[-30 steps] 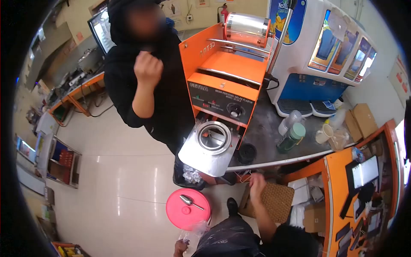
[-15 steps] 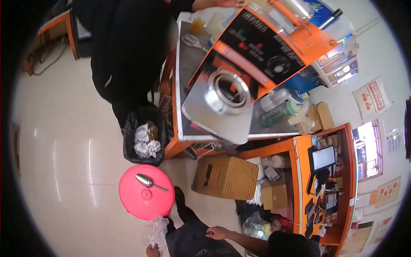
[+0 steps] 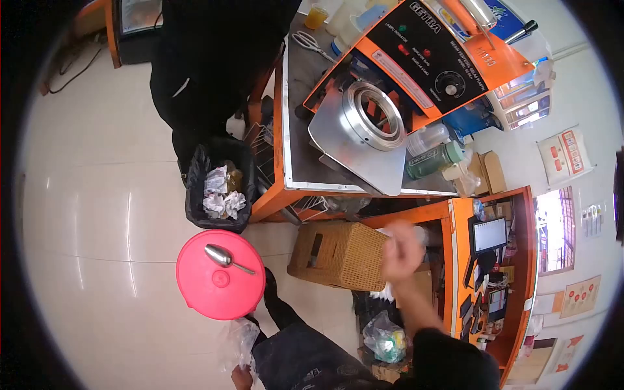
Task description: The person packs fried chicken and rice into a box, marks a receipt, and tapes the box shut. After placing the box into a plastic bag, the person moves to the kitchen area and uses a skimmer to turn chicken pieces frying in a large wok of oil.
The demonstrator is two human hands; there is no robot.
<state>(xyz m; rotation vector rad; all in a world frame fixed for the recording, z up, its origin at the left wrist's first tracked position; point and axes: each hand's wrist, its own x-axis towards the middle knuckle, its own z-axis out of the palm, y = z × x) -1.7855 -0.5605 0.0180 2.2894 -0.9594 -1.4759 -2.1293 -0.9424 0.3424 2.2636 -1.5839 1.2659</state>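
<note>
At the bottom edge, my left hand is closed on a clear plastic bag, which hangs crumpled beside my dark apron. My right hand is raised in front of the woven basket, and motion smears its fingers. I cannot make out anything in it. Close to the bag is a pink round lid with a metal scoop lying on top. Further up, an orange and black cup-sealing machine stands on the table, its round metal cup holder pulled forward.
A person in black stands at the upper left beside a bin lined with a black bag. Scissors and a green bottle are on the table. Orange shelving holds a tablet and several phones.
My right hand has risen from my lap, up and to the right, to in front of the basket. My left hand still grips the plastic bag. The camera view has shifted slightly.
</note>
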